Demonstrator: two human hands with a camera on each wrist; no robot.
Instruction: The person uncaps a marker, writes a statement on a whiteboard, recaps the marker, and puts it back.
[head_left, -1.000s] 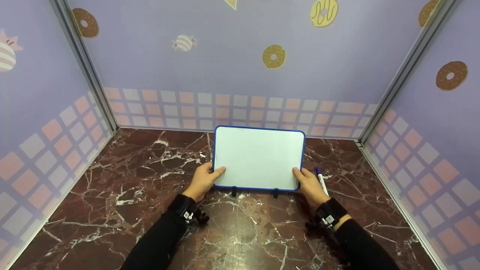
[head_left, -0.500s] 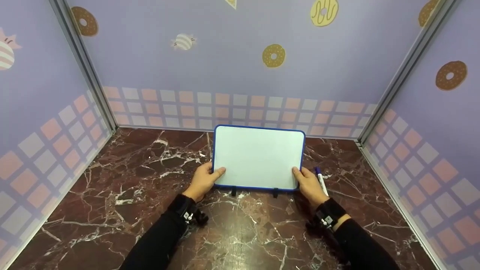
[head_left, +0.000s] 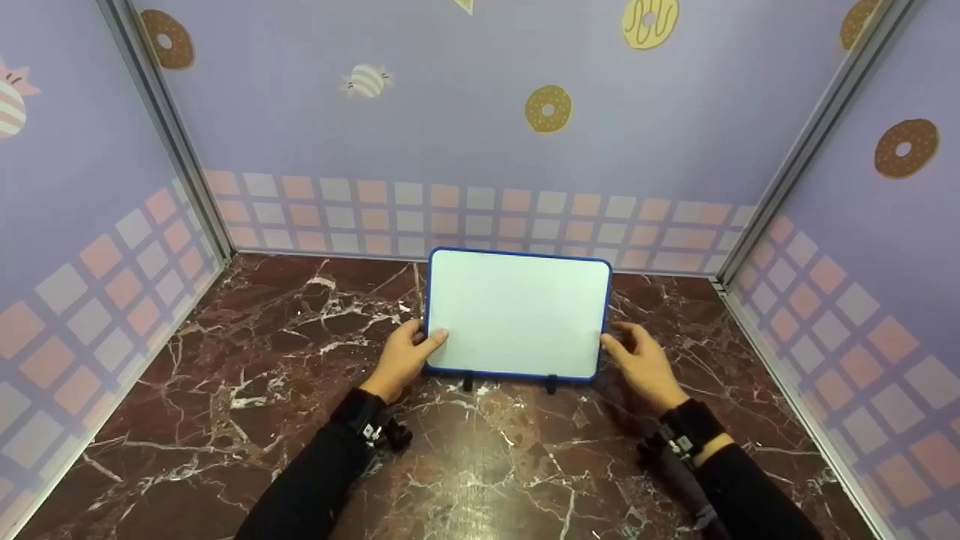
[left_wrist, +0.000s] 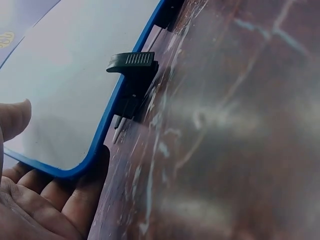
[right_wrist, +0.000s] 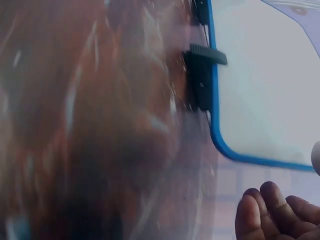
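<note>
A blank whiteboard [head_left: 517, 315] with a blue frame stands tilted back, its lower edge in the black hooks [left_wrist: 132, 65] of a stand. One such hook [right_wrist: 205, 55] also shows in the right wrist view. My left hand [head_left: 401, 360] grips the board's lower left side, thumb on the white face and fingers behind. My right hand [head_left: 645, 364] is at the lower right side, its thumb tip close to the blue edge; whether it touches, I cannot tell. In the right wrist view its loosely bent fingers [right_wrist: 247, 217] are apart from the frame. Most of the stand is hidden behind the board.
The dark red marbled table [head_left: 300, 450] reaches back to a purple patterned wall [head_left: 450, 135]. Side walls with grey metal corner posts [head_left: 817, 127] bound it left and right.
My right hand has let go of the whiteboard and moved right. It now covers the marker that lay visible beside it. My left hand keeps its grip, and the board stays in place.
</note>
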